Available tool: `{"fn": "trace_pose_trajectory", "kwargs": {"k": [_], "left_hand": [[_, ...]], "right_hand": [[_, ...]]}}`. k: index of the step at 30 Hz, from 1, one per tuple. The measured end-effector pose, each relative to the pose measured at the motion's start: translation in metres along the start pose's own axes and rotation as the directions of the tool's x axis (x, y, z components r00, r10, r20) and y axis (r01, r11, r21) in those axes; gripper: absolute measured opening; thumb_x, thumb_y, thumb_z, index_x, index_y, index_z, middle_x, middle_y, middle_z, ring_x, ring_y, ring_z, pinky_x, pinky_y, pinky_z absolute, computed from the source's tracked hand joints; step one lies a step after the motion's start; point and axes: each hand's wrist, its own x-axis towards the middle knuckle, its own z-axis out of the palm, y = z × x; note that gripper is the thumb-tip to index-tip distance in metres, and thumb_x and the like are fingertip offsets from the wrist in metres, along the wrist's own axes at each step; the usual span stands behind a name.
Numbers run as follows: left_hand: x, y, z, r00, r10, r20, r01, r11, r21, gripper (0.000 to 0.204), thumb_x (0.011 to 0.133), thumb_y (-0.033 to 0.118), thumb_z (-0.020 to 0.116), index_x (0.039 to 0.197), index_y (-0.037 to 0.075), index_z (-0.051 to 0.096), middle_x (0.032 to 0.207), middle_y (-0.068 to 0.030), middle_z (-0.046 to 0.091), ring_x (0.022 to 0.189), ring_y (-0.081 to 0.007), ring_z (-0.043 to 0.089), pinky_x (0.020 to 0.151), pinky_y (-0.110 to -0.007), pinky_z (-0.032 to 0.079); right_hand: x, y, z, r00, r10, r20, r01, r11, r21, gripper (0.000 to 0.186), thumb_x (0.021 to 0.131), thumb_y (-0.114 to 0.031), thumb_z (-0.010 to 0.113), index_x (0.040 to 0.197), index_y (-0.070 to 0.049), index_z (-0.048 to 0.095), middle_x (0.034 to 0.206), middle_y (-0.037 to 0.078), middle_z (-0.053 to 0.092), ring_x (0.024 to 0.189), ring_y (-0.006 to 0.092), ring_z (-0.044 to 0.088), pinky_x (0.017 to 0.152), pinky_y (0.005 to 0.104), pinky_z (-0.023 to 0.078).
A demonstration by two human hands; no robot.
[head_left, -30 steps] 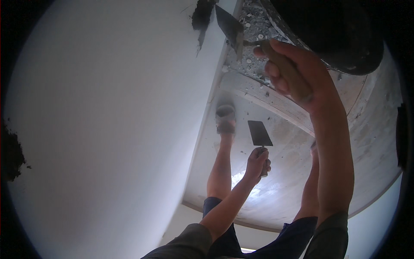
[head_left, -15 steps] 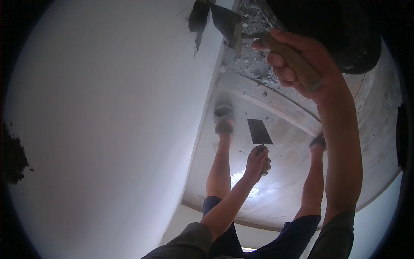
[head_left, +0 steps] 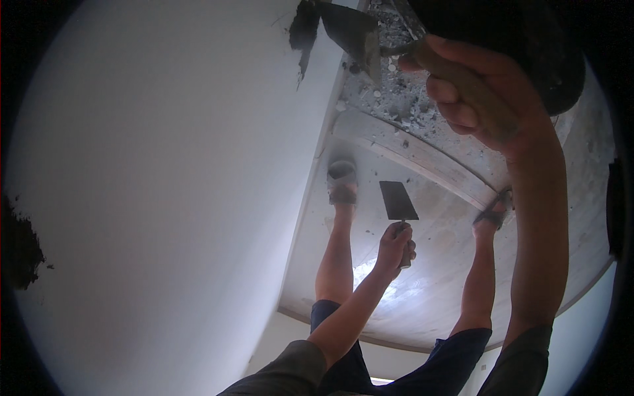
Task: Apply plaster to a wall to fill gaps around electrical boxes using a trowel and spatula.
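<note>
My right hand (head_left: 489, 92) is closed around the handle of a trowel (head_left: 356, 33), raised high at the upper right. Its dark blade meets or hangs just in front of a dark, wet-looking patch (head_left: 304, 30) on the white wall (head_left: 165, 165); whether it touches is unclear. Lower down, between my legs, my left hand (head_left: 395, 245) grips a second trowel (head_left: 399, 200) by its short handle. That one has a flat, dark, four-sided blade, pointing away from me.
A long pale board (head_left: 422, 160) lies across the floor beyond my feet. Past it is grey rubble (head_left: 396, 92), with a large black container (head_left: 502, 33) at the upper right. Another dark patch (head_left: 21, 244) marks the wall at far left.
My right hand and its trowel have shifted to the right, the blade sliding slightly off the dark patch. The left hand stays nearly still. My right foot has turned a little.
</note>
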Motion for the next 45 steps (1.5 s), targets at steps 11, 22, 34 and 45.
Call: {"fn": "trace_pose_trajectory", "kwargs": {"k": [11,22,34,45], "left_hand": [[-0.004,0.005,0.004,1.000,0.000,0.005,0.000,1.000,-0.010,0.023,0.093,0.014,0.061,0.112,0.008,0.050,0.084,-0.0020,0.052,0.061,-0.0117,0.055,0.049,-0.029,0.047],[-0.006,0.009,0.008,1.000,0.007,-0.008,-0.007,1.000,0.024,0.016,0.093,0.011,0.061,0.105,0.009,0.051,0.081,-0.0022,0.053,0.061,-0.0129,0.055,0.049,-0.030,0.047],[-0.003,0.007,0.004,1.000,0.007,-0.024,-0.006,0.999,0.037,0.020,0.092,0.013,0.062,0.108,0.007,0.051,0.081,-0.0036,0.052,0.060,-0.0138,0.055,0.049,-0.030,0.047],[-0.001,0.006,0.003,0.999,-0.002,-0.041,0.003,0.999,0.037,0.021,0.092,0.013,0.063,0.108,0.007,0.051,0.080,-0.0032,0.053,0.062,-0.0139,0.056,0.050,-0.030,0.048]], "right_hand": [[-0.005,-0.015,0.003,0.997,0.052,0.048,-0.050,0.998,-0.037,0.043,0.102,-0.030,0.047,0.125,0.005,0.054,0.082,0.013,0.073,0.064,0.0159,0.072,0.054,0.0242,0.060],[-0.015,0.004,0.040,0.884,-0.170,-0.435,-0.030,0.909,-0.415,0.041,0.097,-0.040,0.056,0.115,-0.005,0.064,0.061,0.001,0.062,0.042,0.0059,0.054,0.038,0.0178,0.040],[-0.015,0.065,0.041,0.819,-0.243,-0.519,-0.034,0.884,-0.467,0.038,0.094,-0.047,0.055,0.093,-0.010,0.060,0.067,0.003,0.059,0.055,0.0096,0.057,0.048,0.0263,0.047],[0.022,0.115,0.034,0.811,-0.322,-0.489,0.167,0.928,-0.333,0.029,0.100,-0.033,0.052,0.109,-0.006,0.058,0.072,0.001,0.059,0.060,0.0079,0.055,0.053,0.0230,0.045]]}}
